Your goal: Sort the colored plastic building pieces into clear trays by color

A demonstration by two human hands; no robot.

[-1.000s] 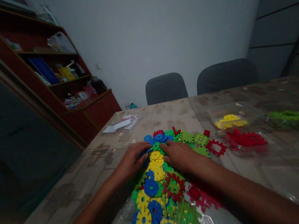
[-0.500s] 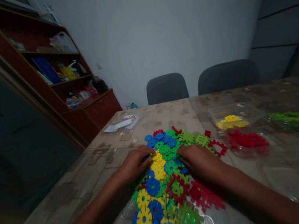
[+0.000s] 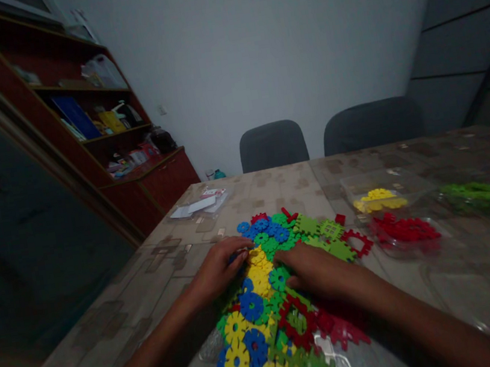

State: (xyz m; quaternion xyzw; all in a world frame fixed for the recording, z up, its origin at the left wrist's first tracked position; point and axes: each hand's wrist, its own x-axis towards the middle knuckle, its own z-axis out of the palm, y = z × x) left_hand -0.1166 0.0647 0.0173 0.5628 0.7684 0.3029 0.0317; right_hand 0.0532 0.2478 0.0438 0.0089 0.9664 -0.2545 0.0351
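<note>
patterned table is stretching ahead, a heap of toy pieces running up its middle. right hand is curling over the green pieces, left hand is bending beside the yellow pieces; whether either is pinching one, i'm not managing to see. clear boxes are sitting rightward, grey chairs standing beyond.

The tabletop is offering a bare lane left of the left hand, with a packet sitting toward its far end. Between that hand and the right hand, a heap of plastic pieces is blocking low passage. Farther right, a yellow-piece container, red-piece container and green-piece container are making 3 obstructions.
</note>
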